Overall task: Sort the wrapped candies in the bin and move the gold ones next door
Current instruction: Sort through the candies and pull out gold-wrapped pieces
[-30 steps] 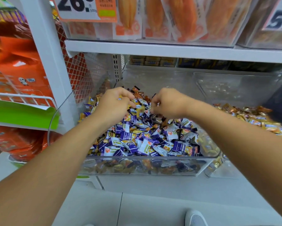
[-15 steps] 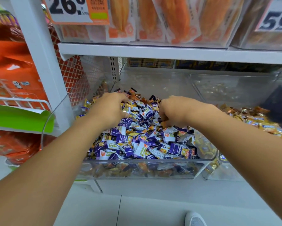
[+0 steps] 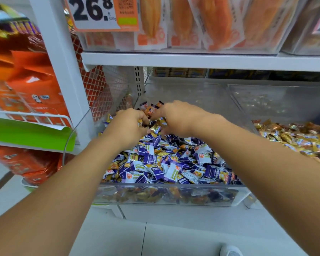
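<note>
Both hands have drawn closer together than they were a moment ago, working at the far end of the heap. The left hand [image 3: 126,126] has its fingers curled down into the wrappers, a gold piece showing against them, though I cannot tell whether it truly grips it. The right hand [image 3: 175,119] is likewise curled, knuckles up, fingertips buried among the sweets (what it holds, if anything, is hidden). Between the two lies a gold candy [image 3: 155,128], touching the pile.

The wrapped candies [image 3: 166,163], mostly purple and white with some gold mixed in, fill the clear bin [image 3: 170,195] from front wall to back. Next door on the right, the neighbouring bin [image 3: 277,100] holds the gold candies [image 3: 294,139] already heaped there.

The view has tipped upward since before, so the price tag [image 3: 100,13] above now reads fully: "26.8" with "500g" small beside it; the rest is too blurred to read. Orange packets [image 3: 216,21] sit on the upper shelf [image 3: 201,60]
</note>
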Demonstrator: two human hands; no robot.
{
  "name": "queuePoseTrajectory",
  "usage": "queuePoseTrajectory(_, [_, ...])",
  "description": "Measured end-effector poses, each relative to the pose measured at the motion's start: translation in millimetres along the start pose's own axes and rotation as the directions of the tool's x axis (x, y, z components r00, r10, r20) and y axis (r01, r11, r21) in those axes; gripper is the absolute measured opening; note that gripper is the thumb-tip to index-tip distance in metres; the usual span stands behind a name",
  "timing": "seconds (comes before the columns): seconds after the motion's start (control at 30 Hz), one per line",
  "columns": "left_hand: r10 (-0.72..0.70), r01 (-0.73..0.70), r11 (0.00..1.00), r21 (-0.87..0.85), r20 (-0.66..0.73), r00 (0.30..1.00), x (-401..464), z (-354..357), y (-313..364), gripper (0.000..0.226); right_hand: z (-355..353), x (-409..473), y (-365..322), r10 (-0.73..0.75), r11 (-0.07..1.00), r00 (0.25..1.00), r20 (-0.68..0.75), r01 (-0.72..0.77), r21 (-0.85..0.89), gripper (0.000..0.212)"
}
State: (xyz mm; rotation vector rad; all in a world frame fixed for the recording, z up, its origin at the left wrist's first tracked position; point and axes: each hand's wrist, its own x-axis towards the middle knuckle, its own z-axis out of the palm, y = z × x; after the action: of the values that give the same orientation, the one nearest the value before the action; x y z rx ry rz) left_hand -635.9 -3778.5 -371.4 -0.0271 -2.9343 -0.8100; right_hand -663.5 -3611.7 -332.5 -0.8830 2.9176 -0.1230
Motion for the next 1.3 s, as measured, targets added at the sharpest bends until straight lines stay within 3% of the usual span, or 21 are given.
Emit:
queuePoseTrajectory(0.1, [0.015, -0.014, 1.0, 0.015, -0.047, 0.999, -1, 1, -5, 0.017, 15, 6, -7, -0.029, 0.988, 0.996, -0.078, 0.017, -0.152, 0.027])
queuePoseTrajectory(0.17, [0.025, -0.021, 0.998, 0.063, -0.057, 0.998, -3, 1, -7, 0.025, 10, 6, -1, 0.001, 0.997, 0.988, -0.152, -0.014, -0.08, 0.011])
queuePoseTrajectory(0.3, [0.121, -0.109, 0.988, 0.105, -0.115, 0.986, 1, 1, -7, 0.029, -13, -5, 21, 0.178, 0.962, 0.972, -0.152, -0.14, 0.234, 0.033])
queuePoseTrajectory(0.4, [0.166, -0.141, 0.956, 0.258, -0.077, 0.983, 12, 7, 4, 0.033, -15, -23, 31, 0.258, 0.909, 0.959, -0.119, -0.198, 0.367, 0.042])
queuePoseTrajectory(0.57, [0.137, -0.109, 0.904, 0.414, -0.038, 0.99, 30, 24, 25, 0.026, -2, -47, 33, 0.196, 0.943, 0.971, -0.14, -0.148, 0.297, 0.051])
queuePoseTrajectory(0.63, [0.09, -0.054, 0.93, 0.364, -0.082, 0.993, 30, 25, 25, 0.011, -4, -55, 32, 0.162, 0.954, 0.97, -0.183, -0.107, 0.28, 0.051])
queuePoseTrajectory(0.77, [0.0, -0.018, 0.995, -0.1, -0.18, 0.984, 15, 5, 32, 0.026, -19, -77, 28, 0.071, 0.937, 0.974, -0.213, 0.009, 0.349, 0.049])
queuePoseTrajectory(0.83, [-0.005, -0.021, 0.917, -0.399, -0.062, 0.998, -4, -7, 53, 0.034, -26, -93, 29, 0.065, 0.788, 0.99, -0.121, 0.023, 0.615, 0.045])
queuePoseTrajectory(0.9, [0.085, 0.099, 0.693, -0.714, 0.217, 0.972, -26, -10, 82, 0.031, -35, -115, 36, 0.066, 0.5, 0.996, 0.058, -0.083, 0.862, 0.039])
queuePoseTrajectory(0.93, [0.154, 0.151, 0.614, -0.775, 0.305, 0.94, -34, -7, 95, 0.029, -40, -127, 43, 0.048, 0.371, 0.989, 0.136, -0.144, 0.917, 0.036])
queuePoseTrajectory(1.0, [0.234, 0.185, 0.568, -0.802, 0.373, 0.898, -44, 1, 119, 0.027, -48, -152, 64, 0.018, 0.133, 0.971, 0.237, -0.238, 0.962, 0.03])
queuePoseTrajectory(1.1, [0.253, 0.173, 0.607, -0.775, 0.395, 0.883, -43, 8, 155, 0.027, -50, -183, 101, 0.162, -0.252, 0.938, 0.307, -0.262, 0.932, 0.026])
queuePoseTrajectory(1.17, [0.277, 0.067, 0.722, -0.689, 0.377, 0.884, -39, 13, 183, 0.03, -41, -199, 123, 0.323, -0.449, 0.877, 0.355, -0.188, 0.873, 0.033])
queuePoseTrajectory(1.23, [0.334, -0.123, 0.84, -0.528, 0.324, 0.885, -31, 22, 213, 0.034, -31, -211, 142, 0.412, -0.565, 0.826, 0.384, -0.1, 0.819, 0.049])
queuePoseTrajectory(1.3, [0.41, -0.304, 0.889, -0.342, 0.299, 0.862, -20, 34, 240, 0.041, -21, -220, 159, 0.432, -0.631, 0.825, 0.364, -0.013, 0.776, 0.069])
